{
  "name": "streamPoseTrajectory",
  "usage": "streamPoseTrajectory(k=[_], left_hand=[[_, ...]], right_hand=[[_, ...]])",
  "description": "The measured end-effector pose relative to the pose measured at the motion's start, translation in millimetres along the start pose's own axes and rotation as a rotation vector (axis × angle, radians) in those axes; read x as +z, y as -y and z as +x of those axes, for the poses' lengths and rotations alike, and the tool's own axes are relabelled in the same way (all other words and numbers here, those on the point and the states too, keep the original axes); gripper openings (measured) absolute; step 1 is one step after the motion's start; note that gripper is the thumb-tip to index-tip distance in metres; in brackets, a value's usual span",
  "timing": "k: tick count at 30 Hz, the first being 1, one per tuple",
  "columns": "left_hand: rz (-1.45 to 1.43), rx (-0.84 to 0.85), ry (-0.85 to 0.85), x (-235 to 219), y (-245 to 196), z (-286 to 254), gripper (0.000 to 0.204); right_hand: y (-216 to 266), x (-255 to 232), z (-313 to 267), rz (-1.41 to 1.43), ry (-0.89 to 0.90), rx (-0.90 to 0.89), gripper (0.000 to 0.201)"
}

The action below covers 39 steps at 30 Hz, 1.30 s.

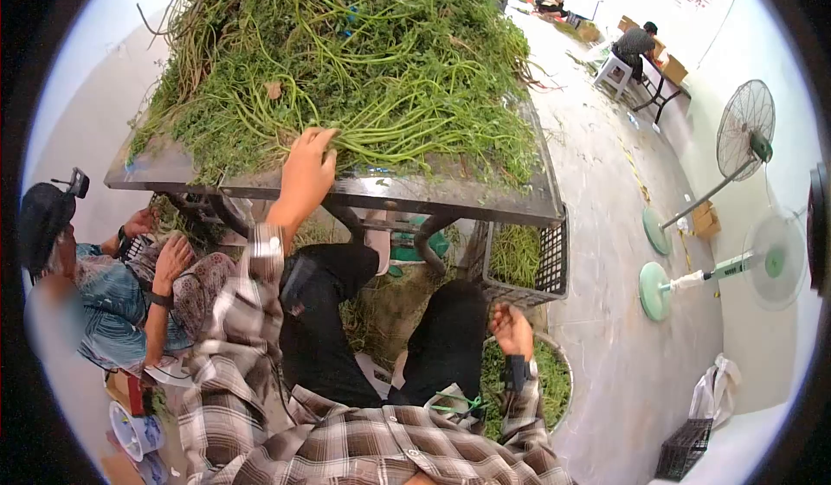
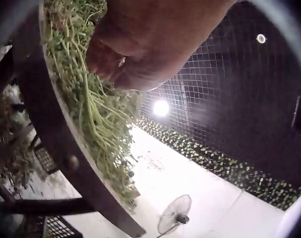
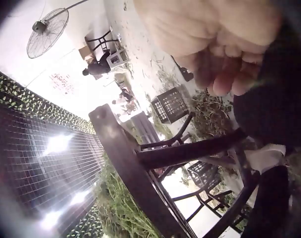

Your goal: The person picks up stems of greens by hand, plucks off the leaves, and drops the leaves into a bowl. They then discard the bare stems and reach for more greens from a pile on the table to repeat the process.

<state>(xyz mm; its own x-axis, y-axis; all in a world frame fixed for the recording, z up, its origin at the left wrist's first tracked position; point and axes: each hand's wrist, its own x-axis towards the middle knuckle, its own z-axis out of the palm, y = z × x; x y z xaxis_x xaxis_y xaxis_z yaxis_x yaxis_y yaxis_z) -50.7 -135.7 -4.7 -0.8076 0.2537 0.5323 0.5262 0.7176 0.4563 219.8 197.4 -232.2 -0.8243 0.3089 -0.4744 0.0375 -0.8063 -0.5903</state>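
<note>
Green stems (image 1: 398,134) lie in a big heap on the table (image 1: 346,186), at the top of the head view. The left hand (image 1: 307,178) is at the near edge of this heap, touching the stems; its fingers are bent, with the thumb a little apart. The right hand (image 1: 512,331) is lower, beside the knee (image 1: 459,303) and near the round basket (image 1: 567,381) of greens; its fingers are loosely curled.

In the left wrist view, the left hand comes from the top, and its fingers bend down over the stems. I cannot tell if they pinch some.

In the right wrist view, the right hand is at upper right, its fingers curled and close together. The heap is at the bottom.
</note>
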Motion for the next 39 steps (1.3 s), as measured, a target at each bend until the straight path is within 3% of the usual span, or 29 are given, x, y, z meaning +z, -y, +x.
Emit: streamPoseTrajectory(k=[3, 5, 7, 11, 17, 25, 29, 30, 32, 34, 35, 37, 39], left_hand=[[0.157, 0.132, -0.016, 11.5, 18.6, 21.0, 0.031], [0.156, 0.099, 0.020, 19.9, 30.4, 30.0, 0.031], [0.254, 0.057, 0.231, 19.3, 30.1, 39.0, 0.031], [0.194, 0.099, 0.304, 8.2, 26.2, 41.4, 0.031], [0.069, 0.158, 0.139, 7.5, 38.9, 40.1, 0.023], [-0.052, 0.089, -0.125, -2.0, 50.6, 50.9, 0.020], [-0.006, 0.004, 0.004, -12.8, 40.7, 48.7, 0.026], [-0.013, 0.040, -0.040, -9.8, 44.0, 48.4, 0.026], [-0.016, 0.072, -0.052, -8.0, 48.4, 50.6, 0.025], [-0.041, 0.127, -0.067, -10.9, 48.8, 53.7, 0.021], [-0.033, 0.125, -0.069, -12.1, 49.7, 54.6, 0.021], [-0.083, 0.116, -0.091, -14.7, 52.5, 55.3, 0.019], [-0.098, 0.112, -0.104, -19.5, 57.2, 57.5, 0.019]], right_hand=[[-1.9, -0.9, -12.0, -0.005, -0.014, 0.019, 0.016], [-2.8, -6.5, -14.5, 0.018, -0.012, 0.017, 0.018], [-1.0, -4.7, -20.9, 0.015, -0.034, -0.003, 0.017], [4.2, -4.8, -24.2, 0.021, -0.014, -0.019, 0.017], [12.4, 28.1, -21.4, -0.036, 0.026, -0.011, 0.017], [36.1, 145.9, -16.3, -0.283, 0.203, -0.083, 0.018], [43.5, 225.0, -4.2, -0.683, 0.418, -0.260, 0.020], [42.0, 245.4, 0.1, -0.808, 0.496, -0.313, 0.021], [35.7, 285.7, 8.1, -1.143, 0.617, -0.611, 0.020], [33.7, 330.4, 6.4, -1.477, 0.710, -1.059, 0.025], [27.8, 347.5, 17.3, -1.471, 0.717, -1.058, 0.025], [12.0, 374.5, 44.4, -1.580, 0.866, -1.435, 0.036], [-2.3, 394.6, 59.9, -1.644, 0.807, -1.487, 0.039]])
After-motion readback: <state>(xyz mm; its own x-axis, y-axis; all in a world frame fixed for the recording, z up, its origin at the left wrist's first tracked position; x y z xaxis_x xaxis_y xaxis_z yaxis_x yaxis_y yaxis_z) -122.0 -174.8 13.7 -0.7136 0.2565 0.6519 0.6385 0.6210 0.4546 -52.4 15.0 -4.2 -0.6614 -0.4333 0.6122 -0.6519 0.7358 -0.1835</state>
